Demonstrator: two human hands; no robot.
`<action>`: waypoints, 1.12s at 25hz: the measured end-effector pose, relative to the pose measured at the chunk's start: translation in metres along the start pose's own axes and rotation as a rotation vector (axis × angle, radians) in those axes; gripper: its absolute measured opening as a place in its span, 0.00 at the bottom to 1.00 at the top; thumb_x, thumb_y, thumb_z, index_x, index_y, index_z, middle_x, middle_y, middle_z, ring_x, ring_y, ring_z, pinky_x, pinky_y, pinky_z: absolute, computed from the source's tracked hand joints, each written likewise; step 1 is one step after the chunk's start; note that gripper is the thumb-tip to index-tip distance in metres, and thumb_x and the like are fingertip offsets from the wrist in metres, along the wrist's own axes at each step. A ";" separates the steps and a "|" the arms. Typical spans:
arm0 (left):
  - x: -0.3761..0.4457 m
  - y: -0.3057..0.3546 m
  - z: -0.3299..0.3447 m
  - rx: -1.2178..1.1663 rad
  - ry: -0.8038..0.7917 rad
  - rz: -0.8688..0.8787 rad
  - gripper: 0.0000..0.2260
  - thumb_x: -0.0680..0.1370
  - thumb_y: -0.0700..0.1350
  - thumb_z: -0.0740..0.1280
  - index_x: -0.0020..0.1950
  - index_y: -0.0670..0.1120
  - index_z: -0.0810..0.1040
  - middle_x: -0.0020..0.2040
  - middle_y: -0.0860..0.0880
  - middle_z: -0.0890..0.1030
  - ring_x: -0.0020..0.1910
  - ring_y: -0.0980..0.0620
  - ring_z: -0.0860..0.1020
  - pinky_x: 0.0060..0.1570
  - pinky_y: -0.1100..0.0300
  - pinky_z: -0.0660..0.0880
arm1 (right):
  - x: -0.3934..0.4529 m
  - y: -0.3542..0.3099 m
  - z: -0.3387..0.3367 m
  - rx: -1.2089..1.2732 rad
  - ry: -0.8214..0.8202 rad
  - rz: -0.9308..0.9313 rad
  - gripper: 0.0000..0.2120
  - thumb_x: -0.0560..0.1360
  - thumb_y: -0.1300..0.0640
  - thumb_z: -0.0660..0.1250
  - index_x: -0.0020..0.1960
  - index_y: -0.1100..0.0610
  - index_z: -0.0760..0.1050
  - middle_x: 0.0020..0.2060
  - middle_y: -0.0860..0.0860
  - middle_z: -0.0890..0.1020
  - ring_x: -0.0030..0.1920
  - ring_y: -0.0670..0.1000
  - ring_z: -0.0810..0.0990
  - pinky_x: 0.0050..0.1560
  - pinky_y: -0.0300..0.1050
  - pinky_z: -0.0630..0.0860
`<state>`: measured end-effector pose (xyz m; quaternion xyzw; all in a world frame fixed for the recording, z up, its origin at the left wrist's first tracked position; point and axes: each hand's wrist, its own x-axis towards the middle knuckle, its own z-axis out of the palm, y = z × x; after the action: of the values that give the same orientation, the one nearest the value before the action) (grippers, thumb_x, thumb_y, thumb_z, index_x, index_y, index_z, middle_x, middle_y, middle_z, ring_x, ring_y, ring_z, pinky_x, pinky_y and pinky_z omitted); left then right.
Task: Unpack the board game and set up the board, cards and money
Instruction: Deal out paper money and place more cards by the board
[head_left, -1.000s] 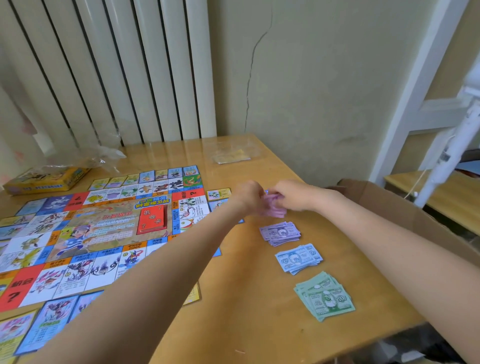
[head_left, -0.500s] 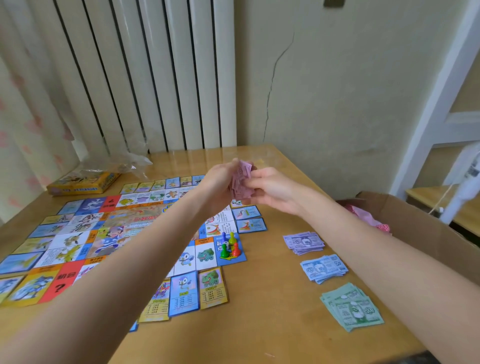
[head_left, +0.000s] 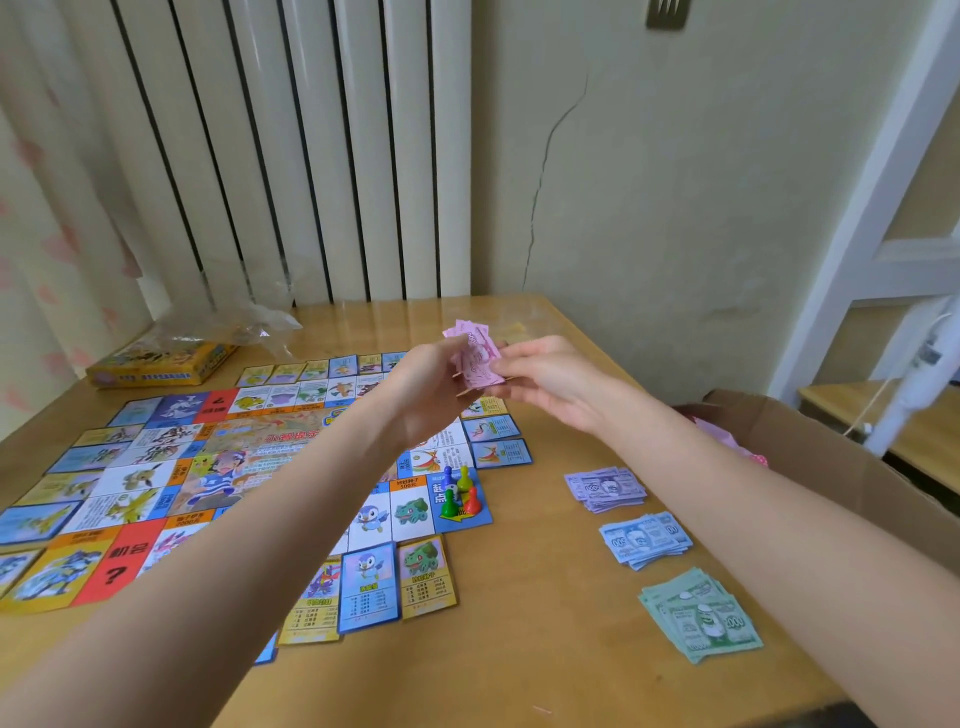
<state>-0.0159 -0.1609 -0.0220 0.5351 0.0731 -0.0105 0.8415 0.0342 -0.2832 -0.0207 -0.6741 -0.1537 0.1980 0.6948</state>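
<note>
The pink banknotes (head_left: 475, 353) are held up in the air over the far right corner of the board (head_left: 208, 467), pinched between both hands, probably so they can be squared or counted before they go down as a fourth pile. The left hand (head_left: 426, 389) grips the wad from 9 o'clock with curled fingers, palm turned inward; the right hand (head_left: 540, 371) meets it from 3 o'clock, thumb and fingertips closed on the notes' edge. Both forearms reach forward, converging. At 5 o'clock from the wad, the purple notes (head_left: 605, 488), blue notes (head_left: 644, 540) and green notes (head_left: 701, 618) lie in a tidy row on the table (head_left: 519, 649), sorted by colour. Cards (head_left: 369, 587) line the board's near edge; pawns (head_left: 460, 493) stand on its corner square
</note>
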 end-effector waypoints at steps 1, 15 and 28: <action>0.001 0.000 -0.003 0.027 -0.013 0.006 0.11 0.81 0.38 0.55 0.59 0.39 0.74 0.55 0.43 0.80 0.48 0.51 0.78 0.52 0.59 0.75 | 0.000 -0.001 -0.001 -0.010 0.008 0.004 0.03 0.74 0.71 0.64 0.44 0.67 0.76 0.40 0.59 0.80 0.36 0.52 0.80 0.36 0.36 0.80; 0.019 -0.019 -0.006 0.225 0.122 -0.032 0.12 0.81 0.35 0.56 0.63 0.39 0.71 0.46 0.44 0.80 0.39 0.51 0.81 0.39 0.60 0.79 | 0.022 0.020 -0.046 -0.672 0.275 0.095 0.10 0.70 0.57 0.73 0.34 0.60 0.76 0.23 0.50 0.75 0.20 0.44 0.68 0.23 0.36 0.64; 0.020 -0.010 -0.035 0.288 0.189 -0.047 0.11 0.79 0.34 0.59 0.61 0.41 0.71 0.44 0.45 0.82 0.37 0.53 0.82 0.38 0.60 0.80 | 0.041 0.031 -0.040 -0.966 0.168 0.099 0.17 0.73 0.50 0.68 0.31 0.56 0.67 0.28 0.52 0.71 0.30 0.51 0.70 0.32 0.42 0.67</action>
<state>-0.0010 -0.1327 -0.0482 0.6470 0.1620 0.0097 0.7450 0.0871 -0.2976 -0.0553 -0.9393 -0.1390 0.0819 0.3028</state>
